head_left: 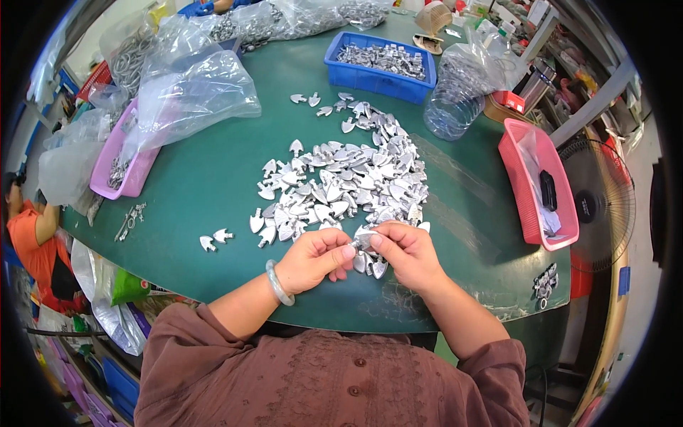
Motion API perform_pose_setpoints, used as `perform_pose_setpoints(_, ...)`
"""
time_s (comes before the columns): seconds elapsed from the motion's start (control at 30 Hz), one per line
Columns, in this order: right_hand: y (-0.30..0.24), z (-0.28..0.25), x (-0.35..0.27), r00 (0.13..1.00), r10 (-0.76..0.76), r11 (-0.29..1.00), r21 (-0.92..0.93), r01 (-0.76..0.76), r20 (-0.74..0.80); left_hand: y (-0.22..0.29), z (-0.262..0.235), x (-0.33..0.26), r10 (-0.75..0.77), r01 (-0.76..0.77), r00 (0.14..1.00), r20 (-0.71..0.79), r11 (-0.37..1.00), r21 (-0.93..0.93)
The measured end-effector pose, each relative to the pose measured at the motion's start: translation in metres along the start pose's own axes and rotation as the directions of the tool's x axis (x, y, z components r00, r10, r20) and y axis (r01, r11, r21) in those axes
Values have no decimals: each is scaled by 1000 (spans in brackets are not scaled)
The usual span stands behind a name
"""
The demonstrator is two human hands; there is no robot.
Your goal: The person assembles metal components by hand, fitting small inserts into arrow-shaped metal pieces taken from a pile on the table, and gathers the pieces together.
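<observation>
A silver, spade-shaped metal piece (366,237) with a short stem is pinched between both my hands near the table's front edge. My left hand (313,258), below a pale bangle, has its thumb and fingers closed at the stem end. On the broad end, my right hand (407,255) presses its thumb and fingertips; these partly cover the piece. A large heap of similar metal pieces (334,178) spreads just beyond my hands. Several more (370,265) lie directly under them, and two loose ones (215,240) sit to the left.
The green tabletop (192,199) bears a blue bin (380,87) of small metal parts at the back. A pink basket (523,188) stands right, near a fan (597,206); a lilac basket (117,192) and plastic bags (199,96) are left. Another person (39,249) is at far left.
</observation>
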State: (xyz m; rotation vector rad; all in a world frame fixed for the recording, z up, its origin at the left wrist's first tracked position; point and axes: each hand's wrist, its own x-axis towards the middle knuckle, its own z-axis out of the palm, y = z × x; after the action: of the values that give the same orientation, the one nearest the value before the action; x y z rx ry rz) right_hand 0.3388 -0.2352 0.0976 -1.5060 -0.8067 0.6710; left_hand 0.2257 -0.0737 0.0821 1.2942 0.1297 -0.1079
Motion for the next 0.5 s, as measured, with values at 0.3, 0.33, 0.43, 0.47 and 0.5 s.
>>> perform_pose_setpoints(0.3,-7,-9,-1,999,-29,998,60,27,35,4,0,-5,-21,21,999,-40,1000,13)
perform_pose_setpoints(0.33,-7,-11,-2,999,-25,1000,17,24,45,4,-1,-5,-25,26,999,-28,999,20)
perform_pose_setpoints(0.43,-9,-7,-6,998,37,998,47,-39,48,4,0,-6,-12,13,1000,-10,999,30)
perform_pose_setpoints(0.47,-10,-4,-7,995,93,988,119,-98,48,4,1,-6,4,-4,1000,-6,999,32)
perform_pose_setpoints(0.5,-11,-4,-8,994,95,988,118,-100,48,3,1,-6,4,-4,1000,-6,1000,31)
